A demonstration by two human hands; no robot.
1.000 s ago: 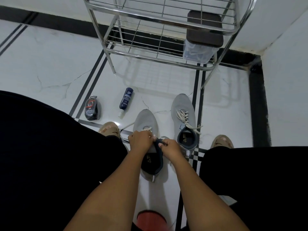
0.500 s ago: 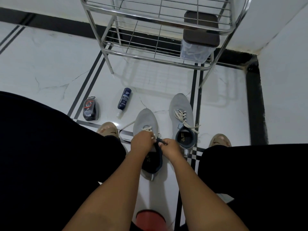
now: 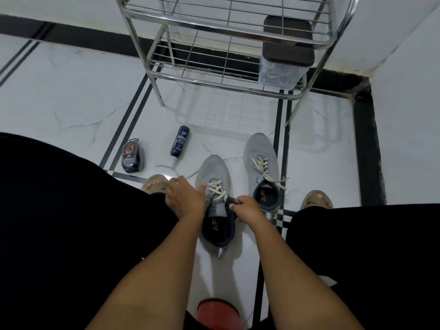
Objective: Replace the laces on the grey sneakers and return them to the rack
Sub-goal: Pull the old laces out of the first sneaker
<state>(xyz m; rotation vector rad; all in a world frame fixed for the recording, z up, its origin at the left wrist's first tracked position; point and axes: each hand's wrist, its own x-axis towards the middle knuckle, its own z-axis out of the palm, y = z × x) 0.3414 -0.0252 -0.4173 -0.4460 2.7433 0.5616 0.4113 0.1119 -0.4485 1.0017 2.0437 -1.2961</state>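
This looks like a corner of a home, probably an entryway or hallway where shoes are kept. The floor (image 3: pixel 78 96) is glossy white marble-look tile with black inlay stripes and a black border running along plain white walls (image 3: pixel 404 91). A chrome wire shoe rack (image 3: pixel 226 27) stands in the corner, holding a clear plastic box with a dark lid (image 3: pixel 285 55). On the tiles lie household shoe-care items: a dark shoe-polish sponge (image 3: pixel 132 157) and a navy bottle of shoe cleaner (image 3: pixel 179 144), near a pair of grey sneakers (image 3: pixel 260 151).

Shiny chromed wire rack (image 3: pixel 223 27), glossy white marble-look floor (image 3: pixel 71 96), matt grey knit-cloth sneakers (image 3: pixel 213 170) with flat woven laces (image 3: pixel 217 189).
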